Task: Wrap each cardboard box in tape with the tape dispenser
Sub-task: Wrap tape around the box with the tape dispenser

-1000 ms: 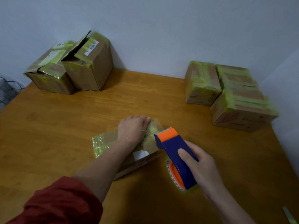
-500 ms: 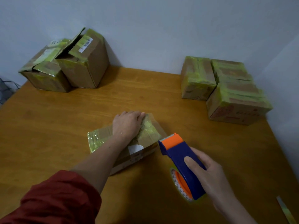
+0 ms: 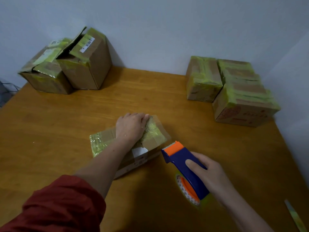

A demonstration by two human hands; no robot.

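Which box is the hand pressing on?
The low box mid-table, under the left hand. The right hand grips the tape dispenser beside it; the back-left boxes and back-right boxes sit untouched.

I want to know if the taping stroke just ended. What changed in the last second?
The tape dispenser, gripped by the right hand, drew back from the near right end of the cardboard box toward the person; its orange head is now just off the box. Nothing was grasped or released. The left hand kept pressing the box top; the back-left boxes and back-right boxes stayed put.
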